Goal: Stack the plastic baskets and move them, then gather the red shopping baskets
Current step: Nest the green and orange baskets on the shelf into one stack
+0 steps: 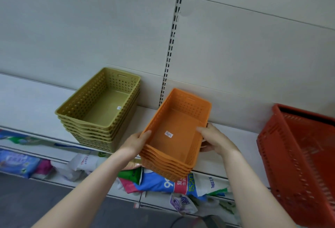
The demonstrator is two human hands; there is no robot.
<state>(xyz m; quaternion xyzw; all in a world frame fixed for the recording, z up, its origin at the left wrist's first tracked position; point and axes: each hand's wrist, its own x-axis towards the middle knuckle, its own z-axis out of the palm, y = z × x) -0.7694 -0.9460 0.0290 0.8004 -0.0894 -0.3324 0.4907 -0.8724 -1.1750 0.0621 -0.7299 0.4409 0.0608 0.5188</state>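
Observation:
A nested stack of several orange plastic baskets [176, 130] sits tilted at the front edge of a white shelf [32, 104], its near end jutting past the edge. My left hand [136, 141] grips the stack's left rim. My right hand [213, 139] holds the right rim, thumb inside the top basket. A white price sticker lies on the top basket's floor. To the left stands a stack of several olive-green baskets [101, 108] on the same shelf. A red shopping basket [297, 157] stands at the far right, partly cut off by the frame.
A white back panel with a slotted upright [172, 46] rises behind the shelf. Below the shelf, a lower shelf holds packaged goods and bags [163, 182]. Dark floor [27, 200] shows at the bottom left.

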